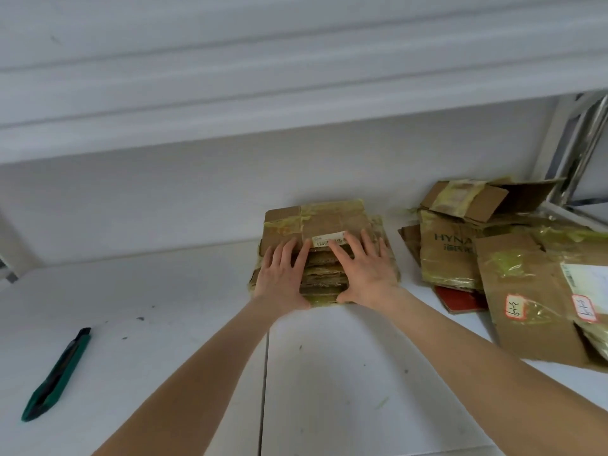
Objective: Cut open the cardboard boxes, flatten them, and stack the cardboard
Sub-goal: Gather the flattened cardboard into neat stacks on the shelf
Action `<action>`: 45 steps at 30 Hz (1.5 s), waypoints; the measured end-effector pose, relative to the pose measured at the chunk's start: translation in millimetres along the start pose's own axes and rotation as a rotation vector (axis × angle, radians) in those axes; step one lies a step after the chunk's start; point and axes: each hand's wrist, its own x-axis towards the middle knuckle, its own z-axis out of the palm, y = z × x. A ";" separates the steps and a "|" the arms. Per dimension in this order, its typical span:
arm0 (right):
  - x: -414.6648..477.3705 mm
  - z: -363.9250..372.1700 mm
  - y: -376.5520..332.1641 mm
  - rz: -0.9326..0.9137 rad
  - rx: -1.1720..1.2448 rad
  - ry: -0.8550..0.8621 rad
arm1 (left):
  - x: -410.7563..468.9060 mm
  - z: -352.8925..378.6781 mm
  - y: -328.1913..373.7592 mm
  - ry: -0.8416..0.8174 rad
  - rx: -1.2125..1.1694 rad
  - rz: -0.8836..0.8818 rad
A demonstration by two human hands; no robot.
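Both hands, left (283, 278) and right (368, 271), press flat-fingered on the cardboard stack (324, 225); a knife (57, 373) lies far left on the desk (329, 373).

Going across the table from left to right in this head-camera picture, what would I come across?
Green knife → left hand → right hand, both pressing the cardboard stack → loose pile of flattened boxes.

Illumination is bright, even and diffuse, with a cool white cast. The arms (204, 373) cast only faint, soft-edged shadows on the desk (329, 390). Tape (506, 263) on the cardboard (526, 291) shows mild glare, and the metal frame (582, 143) at right reflects streaks. Wide-angle distortion bows the shelf (296, 120) edges. Detail is soft throughout: the upper area is smeared and small label print is illegible.
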 end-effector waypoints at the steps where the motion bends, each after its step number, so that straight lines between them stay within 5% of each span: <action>1: -0.1 1.1 -0.3 -0.008 -0.017 -0.003 | -2.2 2.0 0.8 0.012 -0.007 0.006; 32: 20.7 -23.2 16.4 0.075 0.114 0.101 | 39.1 -35.0 14.2 -0.083 0.026 -0.119; 45: -53.1 -63.8 95.4 0.162 0.161 0.092 | 49.1 -89.5 139.3 0.002 -0.298 -0.175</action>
